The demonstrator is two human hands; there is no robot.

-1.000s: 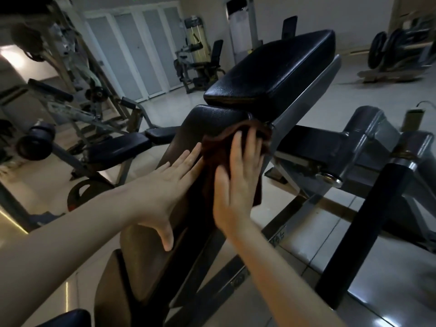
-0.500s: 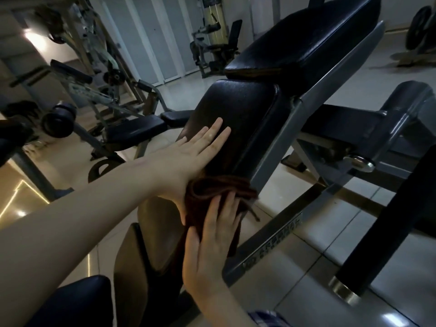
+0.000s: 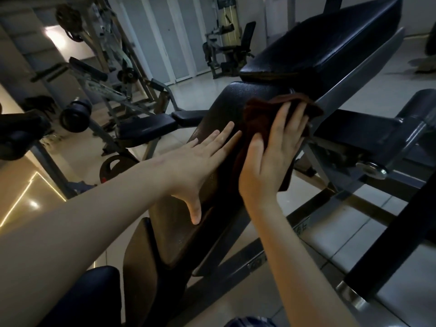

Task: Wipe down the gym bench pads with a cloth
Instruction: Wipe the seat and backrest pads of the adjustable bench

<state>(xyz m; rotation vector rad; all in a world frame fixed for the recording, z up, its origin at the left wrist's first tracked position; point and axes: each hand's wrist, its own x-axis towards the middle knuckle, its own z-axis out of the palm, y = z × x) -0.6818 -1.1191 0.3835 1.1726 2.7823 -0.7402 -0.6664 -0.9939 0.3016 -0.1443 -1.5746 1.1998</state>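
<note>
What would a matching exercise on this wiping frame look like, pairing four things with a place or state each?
Things:
1. left hand
2. right hand
3. reddish-brown cloth
4. upper pad

States:
A. pressed flat on the cloth
B. above the sloping pad, touched by neither hand
C. flat and bare on the sloping pad
D. bunched under a hand near the sloping pad's top

Pairs: 1-C, 2-A, 3-D, 4-B
</note>
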